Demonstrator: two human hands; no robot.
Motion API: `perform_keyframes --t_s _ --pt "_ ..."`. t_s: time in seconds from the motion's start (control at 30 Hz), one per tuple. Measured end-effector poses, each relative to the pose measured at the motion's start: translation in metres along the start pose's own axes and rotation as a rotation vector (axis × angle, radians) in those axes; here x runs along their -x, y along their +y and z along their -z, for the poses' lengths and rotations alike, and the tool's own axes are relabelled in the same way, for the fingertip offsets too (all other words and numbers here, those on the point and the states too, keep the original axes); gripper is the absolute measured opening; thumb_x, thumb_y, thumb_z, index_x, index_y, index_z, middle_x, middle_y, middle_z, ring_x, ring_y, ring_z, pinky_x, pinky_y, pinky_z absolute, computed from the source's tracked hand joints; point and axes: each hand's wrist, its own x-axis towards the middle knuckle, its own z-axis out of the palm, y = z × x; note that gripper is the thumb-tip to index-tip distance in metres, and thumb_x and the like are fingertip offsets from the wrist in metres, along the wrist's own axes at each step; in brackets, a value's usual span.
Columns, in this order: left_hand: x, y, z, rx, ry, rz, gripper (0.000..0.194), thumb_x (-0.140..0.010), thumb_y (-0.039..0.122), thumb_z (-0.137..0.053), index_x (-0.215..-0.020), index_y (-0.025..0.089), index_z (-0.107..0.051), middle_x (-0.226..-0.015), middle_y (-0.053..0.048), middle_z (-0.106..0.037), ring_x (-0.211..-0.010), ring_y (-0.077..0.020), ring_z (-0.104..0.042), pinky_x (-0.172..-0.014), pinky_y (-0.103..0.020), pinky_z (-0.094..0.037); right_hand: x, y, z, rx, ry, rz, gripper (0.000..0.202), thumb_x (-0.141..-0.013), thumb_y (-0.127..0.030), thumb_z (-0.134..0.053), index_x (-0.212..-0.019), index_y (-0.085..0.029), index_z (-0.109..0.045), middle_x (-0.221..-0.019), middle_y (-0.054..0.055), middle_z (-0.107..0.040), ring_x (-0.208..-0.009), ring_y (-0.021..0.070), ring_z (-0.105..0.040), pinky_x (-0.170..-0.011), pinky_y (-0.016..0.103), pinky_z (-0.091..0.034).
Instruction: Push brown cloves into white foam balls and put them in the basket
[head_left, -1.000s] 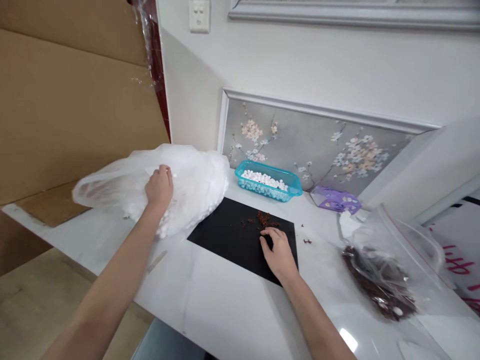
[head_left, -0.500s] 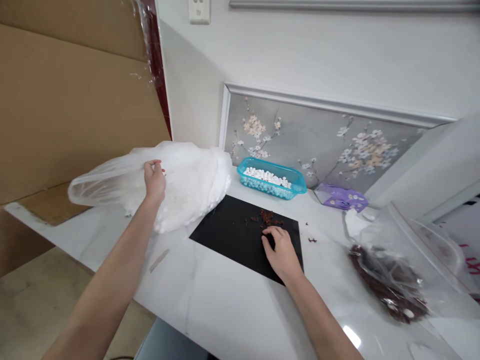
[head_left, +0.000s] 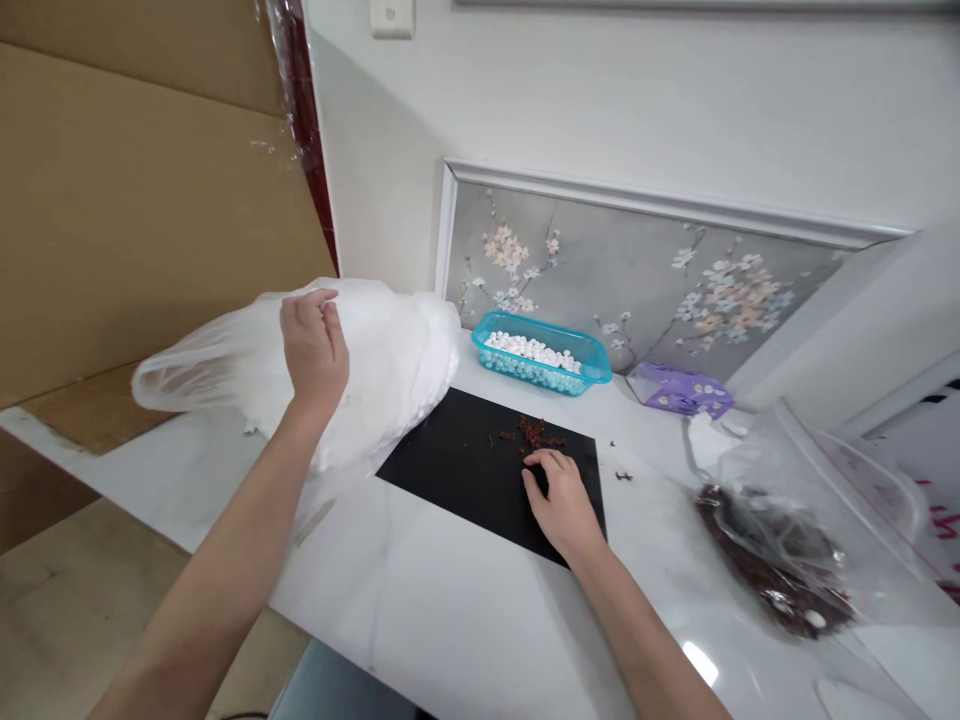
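My left hand [head_left: 316,345] is over the white plastic bag [head_left: 390,370] full of small white pieces; its fingers are curled up, and anything inside them is hidden. On the black mat [head_left: 457,460] rests my right hand [head_left: 559,498], thumb and fingers apart in a loose curve, holding nothing. Just beyond its fingertips lies a small pile of reddish-brown pieces [head_left: 533,433]. Behind the mat stands a turquoise basket [head_left: 600,372] with many white pieces in it.
At the right lies a clear zip bag [head_left: 780,550] of dark brown pieces. A purple packet [head_left: 682,390] rests by the framed floral panel [head_left: 585,250]. Cardboard [head_left: 150,200] stands at the left. Brown crumbs lie right of the mat.
My left hand has turned over and shifted slightly right above the bag; the white piece seen at its fingertips before no longer shows. My right hand stays put.
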Motion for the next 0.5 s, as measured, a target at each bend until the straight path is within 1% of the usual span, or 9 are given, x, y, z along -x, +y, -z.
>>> perform_keyframes --t_s 0.1,0.17,0.2,0.27,0.33,0.37,0.4,0.43,0.5 --pt "0.011 0.028 -0.011 0.041 -0.008 -0.105 0.024 -0.094 0.028 -0.031 -0.106 0.02 -0.05 -0.095 -0.006 -0.051 -0.095 -0.0181 -0.048 -0.088 -0.035 -0.037 0.0 0.0 0.0 0.0 0.003 0.004 0.015 -0.084 -0.021 -0.043 -0.09 -0.018 -0.056 -0.098 0.008 -0.058 -0.096 0.0236 -0.049 -0.088 0.041 -0.042" --pt "0.029 0.051 -0.022 0.106 -0.12 -0.147 0.022 -0.094 0.025 -0.032 -0.104 0.019 -0.05 -0.094 -0.006 -0.053 -0.091 -0.0171 -0.05 -0.083 -0.032 -0.041 -0.001 0.0 0.001 -0.005 0.011 0.003 0.014 -0.084 -0.022 -0.044 -0.089 -0.018 -0.057 -0.097 0.008 -0.059 -0.096 0.0236 -0.049 -0.088 0.041 -0.043" --pt "0.041 0.062 -0.028 0.134 -0.221 -0.17 0.021 -0.094 0.024 -0.032 -0.104 0.018 -0.05 -0.093 -0.006 -0.053 -0.091 -0.0168 -0.051 -0.082 -0.031 -0.042 -0.001 0.0 0.001 -0.008 0.018 -0.003 0.014 -0.083 -0.022 -0.044 -0.089 -0.018 -0.057 -0.097 0.008 -0.059 -0.096 0.0237 -0.05 -0.088 0.041 -0.043" --pt "0.066 0.083 -0.037 0.164 -0.51 -0.269 0.02 -0.093 0.023 -0.033 -0.101 0.018 -0.051 -0.092 -0.005 -0.054 -0.091 -0.0159 -0.052 -0.081 -0.029 -0.044 -0.001 0.001 0.002 -0.015 0.039 -0.023 0.016 -0.083 -0.023 -0.045 -0.09 -0.018 -0.058 -0.097 0.008 -0.06 -0.097 0.0237 -0.05 -0.088 0.04 -0.043" --pt "0.09 0.099 -0.043 0.136 -0.802 -0.397 0.023 -0.093 0.024 -0.032 -0.103 0.02 -0.053 -0.095 -0.004 -0.054 -0.088 -0.0151 -0.053 -0.074 -0.026 -0.046 -0.001 0.001 0.002 0.0 0.043 -0.027 0.023 -0.083 -0.023 -0.045 -0.101 -0.017 -0.059 -0.103 0.009 -0.06 -0.1 0.0236 -0.05 -0.09 0.04 -0.043" --pt "0.099 0.104 -0.044 0.112 -0.918 -0.465 0.024 -0.093 0.025 -0.032 -0.104 0.02 -0.053 -0.094 -0.004 -0.054 -0.089 -0.0159 -0.053 -0.071 -0.025 -0.046 -0.001 0.001 0.002 0.024 0.035 -0.015 0.029 -0.084 -0.024 -0.044 -0.109 -0.017 -0.057 -0.109 0.009 -0.059 -0.102 0.0237 -0.049 -0.091 0.04 -0.042" --pt "0.106 0.107 -0.044 0.095 -1.006 -0.501 0.025 -0.094 0.025 -0.031 -0.105 0.021 -0.053 -0.093 -0.004 -0.054 -0.089 -0.0158 -0.053 -0.069 -0.024 -0.046 -0.001 0.001 0.002 0.061 0.019 0.006 0.036 -0.085 -0.024 -0.043 -0.118 -0.018 -0.054 -0.117 0.009 -0.056 -0.105 0.024 -0.048 -0.092 0.041 -0.042" --pt "0.11 0.109 -0.044 0.078 -1.063 -0.522 0.026 -0.094 0.026 -0.031 -0.106 0.022 -0.053 -0.093 -0.004 -0.055 -0.089 -0.016 -0.053 -0.067 -0.024 -0.045 -0.002 0.0 0.002 0.105 0.0 0.027 0.041 -0.086 -0.024 -0.041 -0.126 -0.02 -0.05 -0.126 0.009 -0.052 -0.107 0.0246 -0.047 -0.092 0.042 -0.041" --pt "0.112 0.108 -0.043 0.049 -1.115 -0.507 0.027 -0.094 0.027 -0.03 -0.108 0.022 -0.052 -0.095 -0.004 -0.056 -0.089 -0.0163 -0.053 -0.065 -0.024 -0.045 -0.002 -0.001 0.001 0.185 -0.038 0.052 0.045 -0.087 -0.024 -0.038 -0.132 -0.024 -0.044 -0.137 0.006 -0.043 -0.109 0.0261 -0.045 -0.091 0.045 -0.041"
